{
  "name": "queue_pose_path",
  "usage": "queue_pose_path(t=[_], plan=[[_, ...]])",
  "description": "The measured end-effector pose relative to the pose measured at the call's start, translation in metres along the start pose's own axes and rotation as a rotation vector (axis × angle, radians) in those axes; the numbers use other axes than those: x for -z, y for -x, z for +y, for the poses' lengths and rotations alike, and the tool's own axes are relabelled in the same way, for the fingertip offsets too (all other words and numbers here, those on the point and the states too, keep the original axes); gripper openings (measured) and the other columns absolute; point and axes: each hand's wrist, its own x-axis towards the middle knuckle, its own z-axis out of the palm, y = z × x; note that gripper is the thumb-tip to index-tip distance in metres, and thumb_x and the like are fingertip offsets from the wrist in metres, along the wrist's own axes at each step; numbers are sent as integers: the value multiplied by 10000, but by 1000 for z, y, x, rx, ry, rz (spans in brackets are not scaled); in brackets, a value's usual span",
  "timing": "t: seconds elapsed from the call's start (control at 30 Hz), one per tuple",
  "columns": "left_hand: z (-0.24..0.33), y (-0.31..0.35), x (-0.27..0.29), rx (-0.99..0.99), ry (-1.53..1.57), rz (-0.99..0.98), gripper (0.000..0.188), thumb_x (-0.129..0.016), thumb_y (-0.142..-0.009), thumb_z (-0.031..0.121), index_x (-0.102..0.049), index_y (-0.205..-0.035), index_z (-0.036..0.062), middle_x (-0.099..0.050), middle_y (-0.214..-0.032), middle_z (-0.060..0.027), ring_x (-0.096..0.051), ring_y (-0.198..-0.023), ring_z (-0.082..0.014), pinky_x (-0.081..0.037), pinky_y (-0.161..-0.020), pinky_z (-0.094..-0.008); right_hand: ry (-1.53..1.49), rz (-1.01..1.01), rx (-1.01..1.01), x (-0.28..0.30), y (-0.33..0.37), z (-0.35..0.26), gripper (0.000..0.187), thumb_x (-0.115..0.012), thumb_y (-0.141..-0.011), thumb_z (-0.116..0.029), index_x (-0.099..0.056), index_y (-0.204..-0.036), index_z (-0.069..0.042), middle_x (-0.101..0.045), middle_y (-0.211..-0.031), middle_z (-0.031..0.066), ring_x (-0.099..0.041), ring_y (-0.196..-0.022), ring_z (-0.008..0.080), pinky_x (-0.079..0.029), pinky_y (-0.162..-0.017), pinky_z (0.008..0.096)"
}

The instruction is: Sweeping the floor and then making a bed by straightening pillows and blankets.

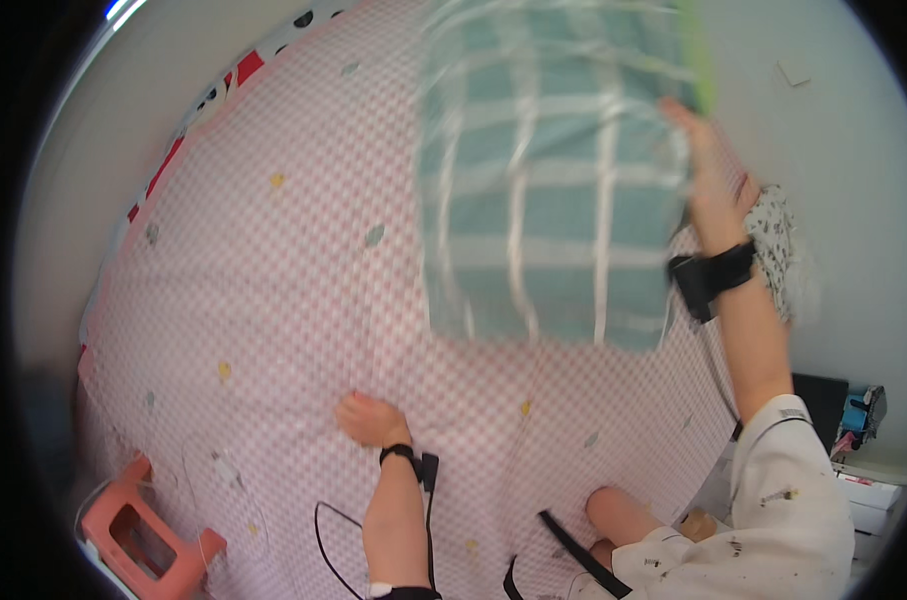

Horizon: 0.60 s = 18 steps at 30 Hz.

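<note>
A green pillow (558,200) with white check lines, slightly blurred, is raised over the far right part of the bed. My right hand (703,165) grips its right edge, and part of the fingers is hidden behind the cloth. A lime-green strip shows along the pillow's upper right side. My left hand (371,420) rests closed, like a fist, on the pink-and-white checked bed sheet (273,310), with nothing visible in it. Black straps with cables sit on both wrists.
A coral plastic frame-like object (138,530) lies at the lower left. Black straps (583,555) and my bent knee (618,515) are at the lower edge. Patterned fabric (770,250) lies by the right wall. A white drawer unit (866,510) stands at the lower right.
</note>
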Motion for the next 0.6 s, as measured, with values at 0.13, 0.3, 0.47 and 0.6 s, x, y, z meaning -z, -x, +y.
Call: queue_pose_path(t=[0.13, 0.3, 0.47, 0.6], plan=[[15, -2, 1, -5, 83, 4, 204, -400, -867, 188, -442, -742, 33, -457, -769, -141, -464, -729, -332, -374, -622, -422, -402, 287, -75, 106, -44, 17, 260, -598, -805, -276, -568, -979, -85, -593, -891, 37, -559, -844, 161, -451, -778, 326], [1, -11, 4, -78, 67, -3, 190, -409, -859, 172, -444, -736, 32, -461, -775, -139, -468, -733, -330, -379, -616, -420, 656, -177, 53, 198, 59, 233, 360, -640, -766, -113, -483, -1078, -26, -569, -882, 44, -543, -811, 127, -455, -701, 261], [3, -13, -9, -120, 87, 25, 165, -427, -846, 150, -450, -736, 30, -470, -771, -137, -477, -748, -326, -385, -616, -421, 924, -258, -486, 250, 275, 355, 477, -780, -585, -280, -478, -858, -30, -522, -736, 44, -506, -677, 158, -448, -620, 297], [-11, -14, -5, -167, 41, 72, 156, -435, -843, 153, -474, -753, 30, -486, -774, -144, -485, -761, -327, -395, -632, -423, 1041, -607, -591, 226, 365, 371, 547, -807, -524, -326, -452, -807, -21, -500, -751, 108, -493, -691, 218, -436, -639, 325]])
